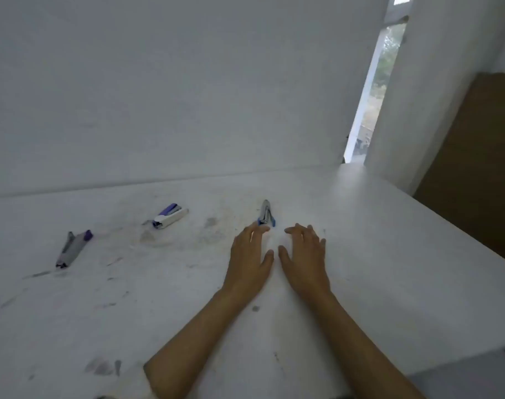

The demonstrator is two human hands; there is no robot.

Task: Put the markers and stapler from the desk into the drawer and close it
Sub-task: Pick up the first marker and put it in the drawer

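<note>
On the white desk (375, 254) lie three items. A grey marker with a blue end (266, 213) lies just beyond my fingertips. A white and purple stapler (170, 216) sits to the left of it. A grey marker with a purple cap (72, 249) lies at the far left. My left hand (249, 263) rests palm down, its fingertips close to the blue marker's near end. My right hand (304, 262) lies flat beside it, fingers spread, holding nothing. No drawer is in view.
A white wall (188, 96) stands behind the desk. A narrow window gap (372, 90) opens at the back right. A brown panel (475, 168) stands beyond the desk's right edge. The desk top carries grey smudges.
</note>
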